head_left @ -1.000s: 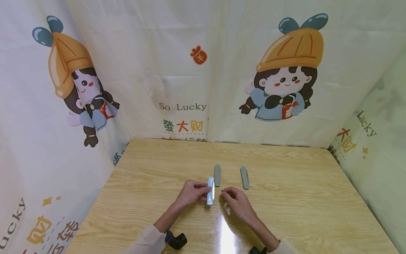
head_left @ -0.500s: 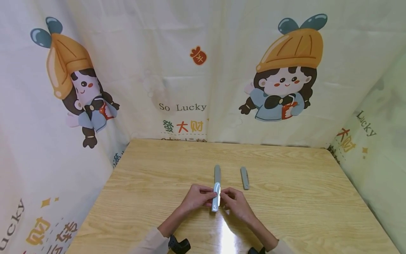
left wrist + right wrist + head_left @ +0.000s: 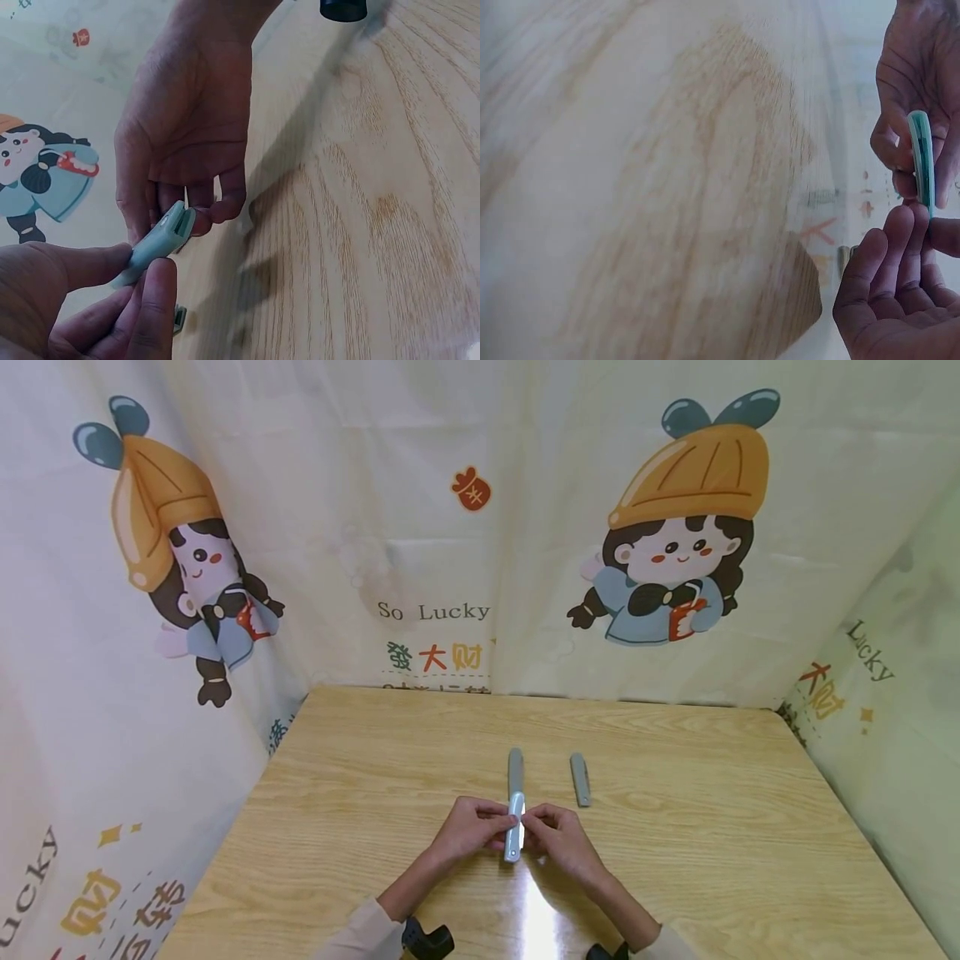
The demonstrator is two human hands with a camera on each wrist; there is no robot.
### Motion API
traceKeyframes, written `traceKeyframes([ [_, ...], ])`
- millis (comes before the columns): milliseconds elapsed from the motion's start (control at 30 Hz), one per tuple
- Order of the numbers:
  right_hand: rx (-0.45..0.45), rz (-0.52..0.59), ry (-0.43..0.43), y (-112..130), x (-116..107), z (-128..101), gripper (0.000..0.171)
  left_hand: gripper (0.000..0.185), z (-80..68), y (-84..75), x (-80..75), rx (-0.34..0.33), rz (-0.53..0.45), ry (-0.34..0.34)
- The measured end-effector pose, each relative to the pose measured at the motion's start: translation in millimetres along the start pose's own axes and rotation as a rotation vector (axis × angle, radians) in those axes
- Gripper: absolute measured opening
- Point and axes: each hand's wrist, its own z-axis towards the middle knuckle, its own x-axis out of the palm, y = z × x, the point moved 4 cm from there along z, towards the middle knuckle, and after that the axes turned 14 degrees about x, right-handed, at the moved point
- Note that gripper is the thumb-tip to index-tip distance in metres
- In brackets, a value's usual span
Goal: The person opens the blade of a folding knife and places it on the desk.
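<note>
In the head view my left hand (image 3: 467,827) grips a pale blue-green folding knife (image 3: 513,842) by its handle, held upright above the table. A bright strip of blade (image 3: 522,837) shows along the handle's right side. My right hand (image 3: 562,842) meets that side, thumb and fingertips pinching at the blade; their exact hold is partly hidden. The left wrist view shows the slot in the end of the handle (image 3: 154,244) between the left thumb and fingers. From the right wrist view, the right fingers (image 3: 900,262) lie at the knife's lower end.
A grey-green folded knife (image 3: 515,768) lies just beyond the held one, which overlaps it in the head view. Another such knife (image 3: 581,779) lies to its right. The wooden table (image 3: 375,752) meets a printed cloth backdrop (image 3: 540,610) behind and at both sides.
My left hand has brought the knife rightward and slightly nearer to me. My right fingers, apart from it a second ago, now pinch at its blade side.
</note>
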Motion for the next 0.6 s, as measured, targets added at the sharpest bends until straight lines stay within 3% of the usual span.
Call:
traceKeyframes([
  [300, 0.012, -0.04, 0.002, 0.4, -0.3, 0.1, 0.024, 0.024, -0.7, 0.1, 2.2, -0.015, -0.007, -0.008],
  [600, -0.002, -0.06, -0.009, 2.2, -0.4, -1.0, 0.024, 0.021, 0.2, -0.1, 3.4, 0.019, -0.03, -0.013],
])
